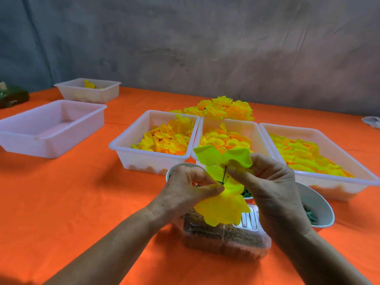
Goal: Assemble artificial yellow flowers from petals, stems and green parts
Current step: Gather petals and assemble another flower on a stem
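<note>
Flower (223, 182), half built, is sitting between both hands just above a clear box (226, 237) of brown stuff. The left hand (185, 188) is pinching its lower yellow petals, thumb and fingers curled onto them; the right hand (265, 182) is pinching the upper petals around a thin dark stem (225, 173). The hands are working close together, nearly touching.

An orange cloth (82, 202) is covering the whole table under the hands. Just beyond them three white trays are standing side by side, each holding loose yellow petals: one beyond the left hand (152, 159), one straight ahead (255, 128), one beyond the right hand (329, 182). Behind those a heap of finished flowers (224, 109) is lying on the cloth. Far off to the left of the hands an empty-looking tray (51, 128) is sitting, and another (88, 91) behind it. A white bowl (316, 206) with green bits is peeking out by the right wrist. A grey, mottled wall (205, 48) is closing off the room behind the table.
</note>
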The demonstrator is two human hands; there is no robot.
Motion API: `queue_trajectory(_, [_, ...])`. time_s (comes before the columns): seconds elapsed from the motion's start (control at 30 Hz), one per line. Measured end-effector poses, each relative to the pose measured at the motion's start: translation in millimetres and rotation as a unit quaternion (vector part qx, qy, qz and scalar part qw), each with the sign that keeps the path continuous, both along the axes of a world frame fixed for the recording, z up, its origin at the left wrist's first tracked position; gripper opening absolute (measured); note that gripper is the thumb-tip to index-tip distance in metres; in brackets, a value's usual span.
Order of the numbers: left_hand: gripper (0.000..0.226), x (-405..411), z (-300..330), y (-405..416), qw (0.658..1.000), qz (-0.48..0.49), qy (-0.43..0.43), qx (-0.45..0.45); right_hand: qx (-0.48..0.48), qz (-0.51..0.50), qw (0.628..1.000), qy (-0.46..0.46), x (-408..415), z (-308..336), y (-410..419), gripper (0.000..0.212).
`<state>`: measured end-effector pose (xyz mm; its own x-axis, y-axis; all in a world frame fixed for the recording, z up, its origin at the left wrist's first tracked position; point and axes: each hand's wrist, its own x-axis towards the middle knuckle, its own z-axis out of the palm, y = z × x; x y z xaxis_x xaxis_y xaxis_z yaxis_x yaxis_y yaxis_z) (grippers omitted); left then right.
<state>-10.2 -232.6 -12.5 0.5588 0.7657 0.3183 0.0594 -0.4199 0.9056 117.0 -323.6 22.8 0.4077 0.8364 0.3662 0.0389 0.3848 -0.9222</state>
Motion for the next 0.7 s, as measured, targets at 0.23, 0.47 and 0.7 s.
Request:
queue_trajectory(0.23, [0.012, -1, 0, 0, 1.000, -0.003, 0.003, -0.003, 0.057, -0.047, 0.991, -0.116, -1, -2, -2, 0.018])
queue_trajectory(0.47, [0.012, -1, -2, 0, 1.000, -0.017, -0.009, -0.011, 0.099, -0.140, 0.932, -0.320, 4, -7, 0, 0.016])
queue_trajectory(0.7, [0.030, 1, -5, 4, 1.000, -0.017, 0.006, -0.017, 0.228, -0.181, 0.788, -0.542, 11, -8, 0, 0.022])
